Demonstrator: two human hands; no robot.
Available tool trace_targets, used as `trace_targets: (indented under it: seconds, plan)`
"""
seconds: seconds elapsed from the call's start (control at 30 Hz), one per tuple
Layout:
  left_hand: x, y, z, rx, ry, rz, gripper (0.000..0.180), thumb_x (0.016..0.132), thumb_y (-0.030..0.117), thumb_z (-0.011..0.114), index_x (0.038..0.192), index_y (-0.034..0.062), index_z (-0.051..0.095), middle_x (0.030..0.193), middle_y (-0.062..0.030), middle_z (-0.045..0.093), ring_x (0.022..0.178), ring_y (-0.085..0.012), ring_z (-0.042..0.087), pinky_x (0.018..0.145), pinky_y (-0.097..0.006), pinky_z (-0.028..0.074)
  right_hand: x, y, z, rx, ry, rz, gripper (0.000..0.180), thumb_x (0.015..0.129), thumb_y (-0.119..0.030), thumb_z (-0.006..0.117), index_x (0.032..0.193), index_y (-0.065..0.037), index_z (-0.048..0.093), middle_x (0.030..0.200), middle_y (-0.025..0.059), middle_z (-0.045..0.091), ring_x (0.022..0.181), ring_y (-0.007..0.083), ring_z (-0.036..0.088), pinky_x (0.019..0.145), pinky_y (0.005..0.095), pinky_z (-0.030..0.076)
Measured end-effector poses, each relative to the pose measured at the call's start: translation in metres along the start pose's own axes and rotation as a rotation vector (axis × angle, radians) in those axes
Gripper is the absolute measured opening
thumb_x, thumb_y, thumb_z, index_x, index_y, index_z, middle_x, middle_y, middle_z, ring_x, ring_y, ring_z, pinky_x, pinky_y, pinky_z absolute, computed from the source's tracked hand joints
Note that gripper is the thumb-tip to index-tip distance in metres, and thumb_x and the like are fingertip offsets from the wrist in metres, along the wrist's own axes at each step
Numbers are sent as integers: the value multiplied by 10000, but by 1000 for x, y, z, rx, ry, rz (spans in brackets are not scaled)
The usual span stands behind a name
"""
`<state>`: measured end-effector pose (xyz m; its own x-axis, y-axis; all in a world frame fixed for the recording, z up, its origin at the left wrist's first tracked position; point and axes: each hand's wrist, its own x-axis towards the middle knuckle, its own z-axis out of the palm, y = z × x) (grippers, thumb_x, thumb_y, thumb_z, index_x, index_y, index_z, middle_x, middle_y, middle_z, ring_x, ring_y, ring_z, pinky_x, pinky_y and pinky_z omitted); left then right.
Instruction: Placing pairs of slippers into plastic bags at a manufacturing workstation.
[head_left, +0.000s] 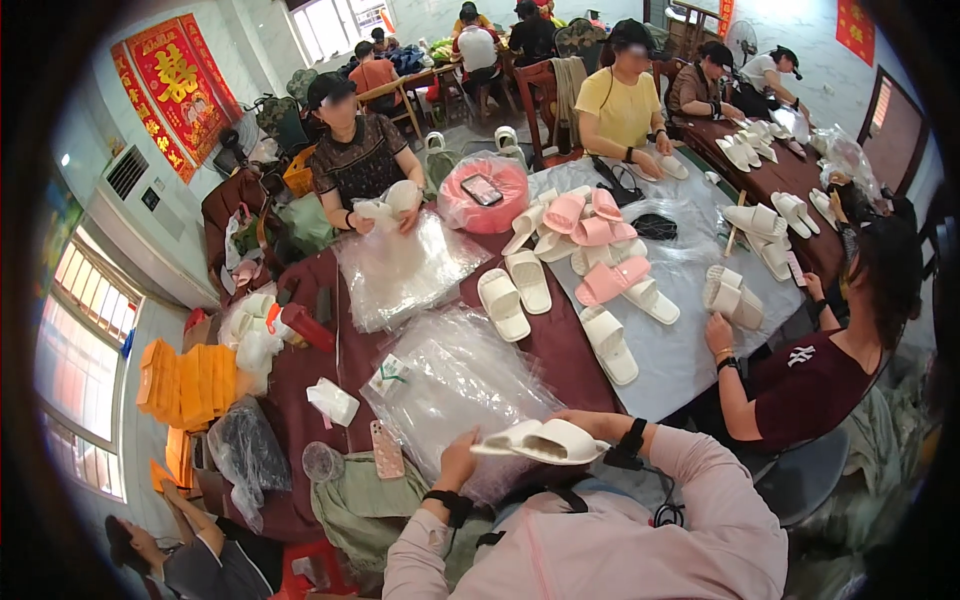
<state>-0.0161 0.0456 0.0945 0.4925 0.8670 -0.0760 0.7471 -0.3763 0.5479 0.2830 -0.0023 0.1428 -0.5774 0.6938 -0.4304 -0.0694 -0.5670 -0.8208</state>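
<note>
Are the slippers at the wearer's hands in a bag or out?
Out: no plastic shows around the slippers between the left hand and right hand; clear bags lie beyond them.

- White slippers (560,441) held between my left hand (459,462) and right hand (582,423).
- Clear plastic bags (465,365) spread just beyond both hands.
- Pink-cased phone (387,450) near, left of my left hand.
- Single cream slipper (608,345) beyond my right hand; pink slippers (612,281) farther out.
</note>
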Motion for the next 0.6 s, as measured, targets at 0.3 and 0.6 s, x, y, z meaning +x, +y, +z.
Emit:
trace_targets:
  seconds: [0.3, 0.6]
  plan:
    - [22, 16, -33, -167, -89, 71, 375, 886, 205, 391, 1245, 104, 428, 1068, -200, 549, 952, -358, 530, 797, -404, 433, 1, 0, 43, -271, 231, -103, 214, 814, -112, 555, 992, 0, 593, 908, 28, 614, 799, 87, 551, 710, 235, 440]
    - [34, 45, -46, -125, 53, 228, 422, 879, 208, 400, 1271, 52, 380, 1182, -232, 472, 1066, -381, 461, 883, -426, 382, 13, -2, 62, -801, 932, -394, 195, 709, -135, 531, 845, -14, 603, 928, 146, 560, 800, 346, 551, 674, 397, 459]
